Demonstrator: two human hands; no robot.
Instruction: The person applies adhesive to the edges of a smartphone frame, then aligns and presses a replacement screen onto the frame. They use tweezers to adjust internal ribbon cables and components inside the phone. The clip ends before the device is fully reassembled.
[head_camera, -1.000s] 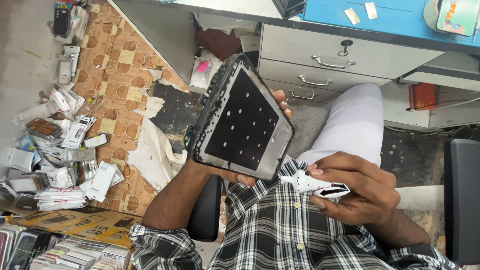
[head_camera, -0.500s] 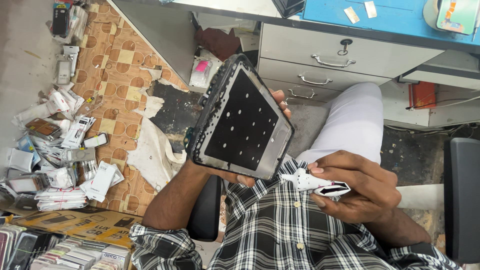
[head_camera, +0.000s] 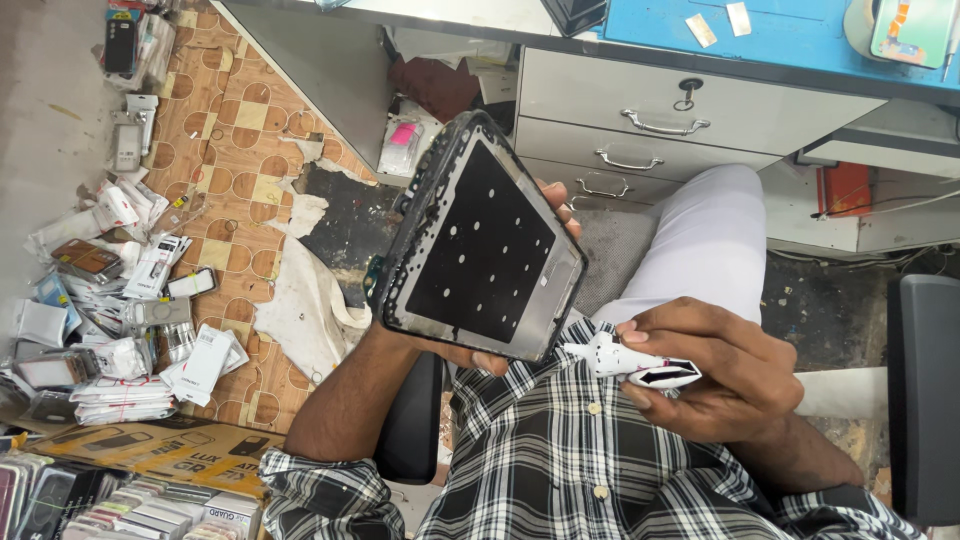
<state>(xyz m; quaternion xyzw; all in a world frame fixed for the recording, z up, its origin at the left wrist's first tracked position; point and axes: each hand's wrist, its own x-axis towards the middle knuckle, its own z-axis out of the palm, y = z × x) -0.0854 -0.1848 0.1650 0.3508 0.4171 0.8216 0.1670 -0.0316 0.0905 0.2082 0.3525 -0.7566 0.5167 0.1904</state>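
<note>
My left hand (head_camera: 520, 352) grips a tablet frame (head_camera: 478, 240) from behind and holds it up over my lap. It is a grey rectangular shell with a black inner panel dotted with small white spots. My fingertips show at its right edge and under its lower edge. My right hand (head_camera: 712, 372) is to the right, just below the frame's lower corner, and pinches a small white tube with a black and red end (head_camera: 632, 365). The tube's pointed tip faces the frame but stays a little apart from it.
A grey drawer unit (head_camera: 660, 120) with metal handles and a key stands ahead, under a blue desktop (head_camera: 760, 35). Packets and phone parts (head_camera: 120, 300) litter the patterned floor at left. Boxes (head_camera: 110, 490) lie at bottom left. A black chair edge (head_camera: 922, 400) is at right.
</note>
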